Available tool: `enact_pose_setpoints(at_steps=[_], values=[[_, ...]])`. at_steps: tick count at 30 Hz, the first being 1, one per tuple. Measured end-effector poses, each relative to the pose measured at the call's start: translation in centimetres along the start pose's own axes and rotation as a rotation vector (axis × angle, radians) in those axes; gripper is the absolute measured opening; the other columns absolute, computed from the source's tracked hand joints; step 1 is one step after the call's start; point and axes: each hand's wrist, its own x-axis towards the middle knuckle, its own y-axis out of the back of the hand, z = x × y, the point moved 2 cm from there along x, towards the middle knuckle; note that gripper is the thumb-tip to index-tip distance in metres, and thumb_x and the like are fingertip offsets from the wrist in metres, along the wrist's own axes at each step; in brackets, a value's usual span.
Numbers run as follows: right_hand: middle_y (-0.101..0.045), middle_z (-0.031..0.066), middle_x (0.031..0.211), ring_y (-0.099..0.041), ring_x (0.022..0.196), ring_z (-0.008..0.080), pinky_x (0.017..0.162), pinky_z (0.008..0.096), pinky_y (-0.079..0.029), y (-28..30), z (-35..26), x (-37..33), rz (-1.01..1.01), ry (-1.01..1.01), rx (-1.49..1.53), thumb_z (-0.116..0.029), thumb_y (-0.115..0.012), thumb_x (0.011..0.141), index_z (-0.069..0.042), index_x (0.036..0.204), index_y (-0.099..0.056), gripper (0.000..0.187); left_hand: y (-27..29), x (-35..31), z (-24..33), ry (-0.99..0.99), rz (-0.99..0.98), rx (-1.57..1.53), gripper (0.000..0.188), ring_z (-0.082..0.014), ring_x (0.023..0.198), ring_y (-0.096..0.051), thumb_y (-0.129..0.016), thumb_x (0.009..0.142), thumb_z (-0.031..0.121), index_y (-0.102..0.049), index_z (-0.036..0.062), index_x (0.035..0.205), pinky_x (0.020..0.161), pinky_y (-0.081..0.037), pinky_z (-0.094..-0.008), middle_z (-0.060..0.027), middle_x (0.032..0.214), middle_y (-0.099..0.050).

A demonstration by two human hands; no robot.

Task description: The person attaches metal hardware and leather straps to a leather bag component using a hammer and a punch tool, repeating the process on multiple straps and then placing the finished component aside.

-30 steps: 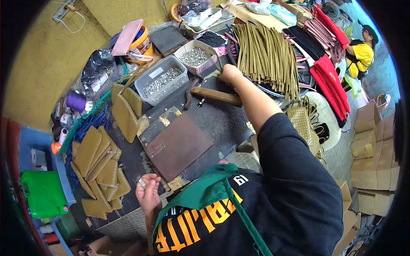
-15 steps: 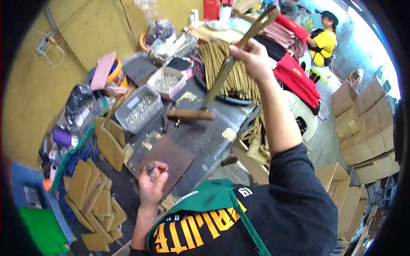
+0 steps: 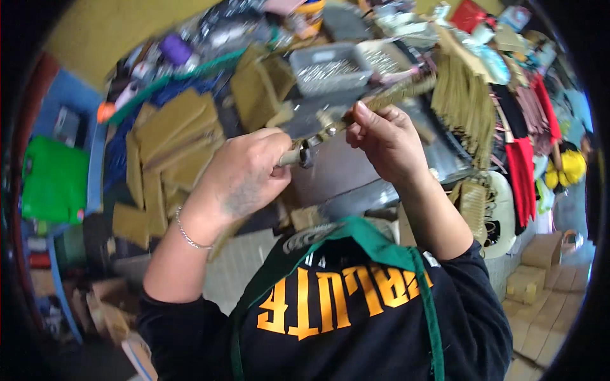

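Both hands are raised in front of my apron, over a brown board (image 3: 346,168) on the dark worktable. My right hand (image 3: 395,141) pinches an olive-gold strap (image 3: 403,94), whose length runs up to the right past the fingers. Toward the left hand, the strap's other end carries small shiny metal pieces. My left hand (image 3: 249,168) is closed around a short, pale rod-shaped tool (image 3: 293,157) with a dark round end. The strap's end meets this hand at the fingertips; blur hides exactly how it is held there.
Two trays of small metal parts (image 3: 327,71) (image 3: 383,61) stand beyond my hands. Olive-gold panels (image 3: 175,130) are piled at left, similar straps (image 3: 462,105) at right. A purple thread spool (image 3: 176,49) stands far left. Another person in yellow (image 3: 567,168) is at far right.
My right hand has come down from high on the right, bringing the strap toward my left hand. The left hand has risen off the board. The view has swung left.
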Motion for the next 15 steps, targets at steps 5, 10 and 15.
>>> enact_pose_setpoints(at_steps=[5,10,15], values=[[-0.056,0.0016,0.072,-0.049,0.055,0.008,0.048,0.0193,-0.039,2.5,8.3,-0.2,0.284,-0.034,0.063,-0.014,-0.063,0.077,-0.008,0.08,-0.053,0.012,-5.1,-6.5,-3.5,0.2,-0.449,-0.048,0.009,-0.0349,0.067,-0.054,-0.054,0.061,0.002,-0.046,-0.0005,0.065,0.06,-0.045,-0.04,-0.0167,0.068,-0.05],[-0.055,0.0036,0.069,-0.052,0.052,0.0094,0.045,0.0203,-0.042,6.4,10.0,-1.5,0.441,-0.024,-0.202,-0.006,-0.069,0.069,-0.007,0.086,-0.044,0.03,-8.6,-6.7,-6.2,0.341,-0.524,-0.104,0.008,-0.0367,0.063,-0.054,-0.053,0.06,0.004,-0.048,-0.0013,0.062,0.059,-0.045,-0.0399,-0.0191,0.063,-0.052],[-0.056,0.0101,0.068,-0.055,0.06,0.0186,0.054,0.0284,-0.044,7.8,9.7,-3.0,0.594,0.17,-1.108,-0.018,-0.075,0.062,-0.003,0.084,-0.045,0.04,-9.8,-4.5,-6.5,0.281,-0.717,-0.062,0.008,-0.0351,0.064,-0.056,-0.052,0.061,0.003,-0.054,-0.0024,0.066,0.059,-0.045,-0.0392,-0.0211,0.064,-0.054]])
